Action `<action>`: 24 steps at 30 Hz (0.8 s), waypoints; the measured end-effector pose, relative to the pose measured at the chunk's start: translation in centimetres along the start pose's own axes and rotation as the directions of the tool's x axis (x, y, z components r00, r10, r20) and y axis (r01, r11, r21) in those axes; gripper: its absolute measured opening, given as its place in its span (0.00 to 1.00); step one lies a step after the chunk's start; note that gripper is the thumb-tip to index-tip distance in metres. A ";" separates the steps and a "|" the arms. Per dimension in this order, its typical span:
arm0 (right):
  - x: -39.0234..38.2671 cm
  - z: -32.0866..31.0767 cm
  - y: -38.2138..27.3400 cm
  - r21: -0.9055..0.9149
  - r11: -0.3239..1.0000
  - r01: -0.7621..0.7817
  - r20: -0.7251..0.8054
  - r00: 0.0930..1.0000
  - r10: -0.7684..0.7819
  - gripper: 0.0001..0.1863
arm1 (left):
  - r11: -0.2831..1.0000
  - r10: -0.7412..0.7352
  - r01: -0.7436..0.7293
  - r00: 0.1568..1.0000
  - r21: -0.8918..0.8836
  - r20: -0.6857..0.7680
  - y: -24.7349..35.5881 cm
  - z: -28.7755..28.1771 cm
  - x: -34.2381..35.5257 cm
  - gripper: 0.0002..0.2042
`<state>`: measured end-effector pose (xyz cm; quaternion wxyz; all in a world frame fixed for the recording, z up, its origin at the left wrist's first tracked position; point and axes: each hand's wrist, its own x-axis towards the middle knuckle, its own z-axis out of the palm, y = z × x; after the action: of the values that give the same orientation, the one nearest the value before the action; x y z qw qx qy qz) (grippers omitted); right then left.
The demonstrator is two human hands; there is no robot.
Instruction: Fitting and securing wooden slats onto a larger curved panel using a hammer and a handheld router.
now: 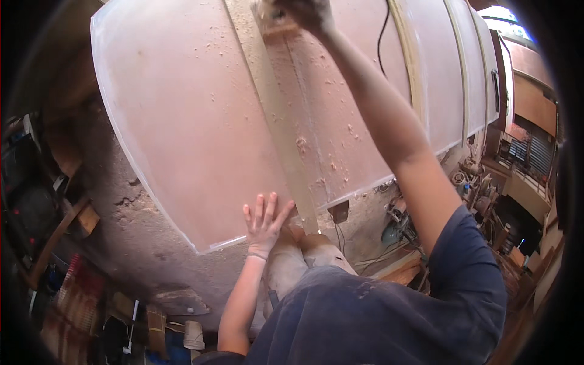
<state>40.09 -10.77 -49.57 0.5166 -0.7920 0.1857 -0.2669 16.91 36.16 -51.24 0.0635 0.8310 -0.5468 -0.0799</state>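
A large pinkish panel [188, 121] with pale edges lies in front of me. A light wooden strip [277, 128] runs lengthwise across it. My left hand [265, 224] rests flat on the panel's near edge, beside the strip's near end, with its fingers spread. Stretched far forward, my right hand [309, 13] is closed on a tool with a pale, block-like base [277, 25], at the strip's right side near the top of the view. The tool is partly cut off and blurred, so its kind is unclear. Small shavings [333, 165] are scattered over the panel.
More wooden strips [409, 67] cross the surface to the right, with a black cord [381, 42] lying between. Tools and machine parts [480, 188] crowd the right side. A white cup-like container [193, 334] and a red woven cloth [76, 298] are at lower left.
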 end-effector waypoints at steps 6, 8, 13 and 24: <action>-14.2 -2.0 -5.9 -0.182 0.976 0.122 0.007 0.992 -0.123 0.31 | 1.000 0.000 -0.001 0.999 -0.019 -0.034 -0.5 -0.1 1.0 0.28; -18.3 -2.1 -7.7 -0.193 0.972 0.133 -0.077 0.986 -0.151 0.24 | 0.998 -0.027 0.024 0.998 -0.066 -0.048 -0.7 0.1 0.8 0.30; -28.8 -3.5 -8.7 -0.394 0.907 0.151 0.133 0.985 -0.106 0.30 | 1.000 -0.023 0.024 0.996 0.010 -0.086 -1.0 -0.3 1.2 0.32; -37.7 -4.4 -11.9 -0.120 0.993 0.012 -0.137 0.990 -0.028 0.24 | 0.999 -0.032 0.031 0.999 -0.022 -0.036 -0.9 -0.9 1.9 0.35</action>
<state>7.88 12.23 -45.89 0.4517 -0.8028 0.2287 -0.3149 18.65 34.82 -50.67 0.0812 0.8401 -0.5316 -0.0719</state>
